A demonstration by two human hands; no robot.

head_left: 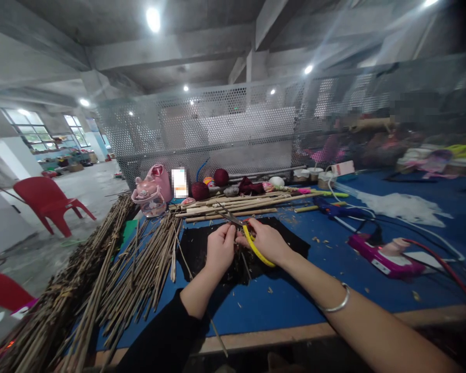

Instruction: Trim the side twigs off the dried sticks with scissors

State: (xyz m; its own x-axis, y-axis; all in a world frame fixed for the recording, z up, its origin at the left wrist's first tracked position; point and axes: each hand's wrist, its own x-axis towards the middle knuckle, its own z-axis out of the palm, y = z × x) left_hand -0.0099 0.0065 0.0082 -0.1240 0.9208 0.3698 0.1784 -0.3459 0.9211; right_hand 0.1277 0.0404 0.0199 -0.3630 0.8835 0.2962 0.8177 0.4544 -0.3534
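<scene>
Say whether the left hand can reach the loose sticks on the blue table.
Likely yes: the loose sticks lie left of the left hand, with mostly black cloth between them.

And here's the right hand (pixel 270 242) wrapped on yellow-handled scissors (pixel 253 247), the left hand (pixel 220 244) pinching just beside the blades (pixel 233 216)! Black cloth (pixel 293 241) spreads beneath that grip, over a blue tabletop (pixel 295 305). Left of it, loose dry stalks (pixel 143 274) fan out; beyond, dark red yarn balls (pixel 221 177); well to its right, a magenta power strip (pixel 373 254)!
</scene>
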